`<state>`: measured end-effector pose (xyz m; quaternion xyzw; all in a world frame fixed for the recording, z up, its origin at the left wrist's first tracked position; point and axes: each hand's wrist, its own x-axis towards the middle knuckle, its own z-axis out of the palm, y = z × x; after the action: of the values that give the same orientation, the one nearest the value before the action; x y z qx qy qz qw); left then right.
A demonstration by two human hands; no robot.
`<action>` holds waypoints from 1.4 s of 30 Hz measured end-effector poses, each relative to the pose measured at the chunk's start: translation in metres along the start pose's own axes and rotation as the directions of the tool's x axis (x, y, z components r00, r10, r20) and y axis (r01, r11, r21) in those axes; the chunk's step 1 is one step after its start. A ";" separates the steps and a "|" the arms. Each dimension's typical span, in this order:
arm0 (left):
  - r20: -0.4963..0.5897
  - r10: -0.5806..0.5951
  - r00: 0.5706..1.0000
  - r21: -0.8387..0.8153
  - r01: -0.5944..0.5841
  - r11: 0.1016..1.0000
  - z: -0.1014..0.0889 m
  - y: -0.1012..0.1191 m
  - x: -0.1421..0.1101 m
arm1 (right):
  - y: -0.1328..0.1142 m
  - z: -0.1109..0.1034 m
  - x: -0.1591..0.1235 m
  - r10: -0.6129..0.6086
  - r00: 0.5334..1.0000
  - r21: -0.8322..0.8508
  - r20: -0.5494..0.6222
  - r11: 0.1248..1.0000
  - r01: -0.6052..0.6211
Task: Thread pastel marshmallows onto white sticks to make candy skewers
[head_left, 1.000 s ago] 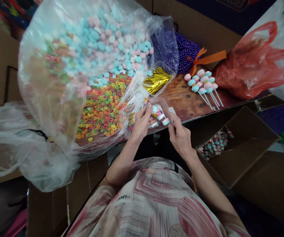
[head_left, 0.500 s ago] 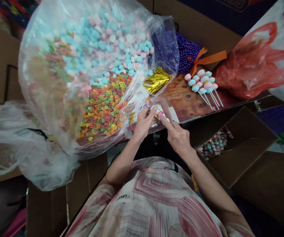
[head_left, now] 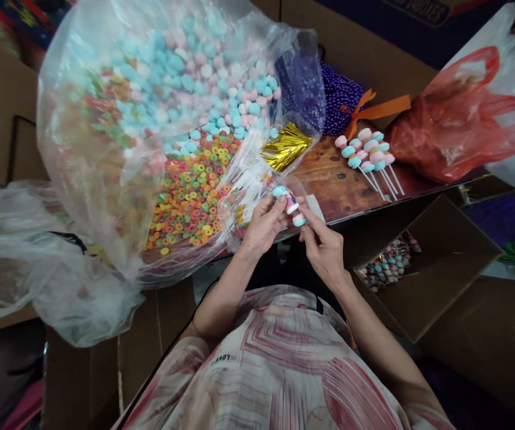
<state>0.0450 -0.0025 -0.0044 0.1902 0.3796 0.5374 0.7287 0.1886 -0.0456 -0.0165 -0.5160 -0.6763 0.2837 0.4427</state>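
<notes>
The left hand has its thumb and fingers closed on the upper part of a small stack of blue, white and pink candy, and the right hand pinches at its lower end, index finger above and thumb below. The stack is held slightly tilted between the two hands, near the front edge of the table. Whether a stick runs through it is too small to tell. The pieces look soft, so a light pinch from the left should serve: enough to stop them turning, not so much as to dent them. The right would do best to work with the fingertips alone, pressing along the stack's line rather than across it, so that the pieces stay square to one another. The ready sticks farther right on the table make a fair pattern for spacing. Keeping the wrists low helps the sight of the work, and holding the hands clear of the gummy rings and the gold ties should save knocking either about.
</notes>
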 end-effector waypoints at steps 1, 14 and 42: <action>0.002 0.001 1.000 -0.018 -0.001 1.000 0.001 0.000 -0.001 | 0.000 0.001 0.000 0.006 1.000 0.003 0.000 1.000 -0.006; -0.009 0.013 1.000 -0.088 -0.013 0.996 0.007 -0.004 -0.004 | 0.001 0.005 0.001 -0.112 0.989 -0.021 0.095 0.993 0.114; 0.061 -0.212 0.975 0.104 0.205 0.973 -0.001 -0.002 -0.006 | -0.014 0.009 0.012 0.361 0.933 0.376 0.009 0.863 -0.338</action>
<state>0.0447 -0.0090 -0.0041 0.2036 0.3965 0.4318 0.7842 0.1736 -0.0378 -0.0055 -0.5452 -0.4917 0.4657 0.4940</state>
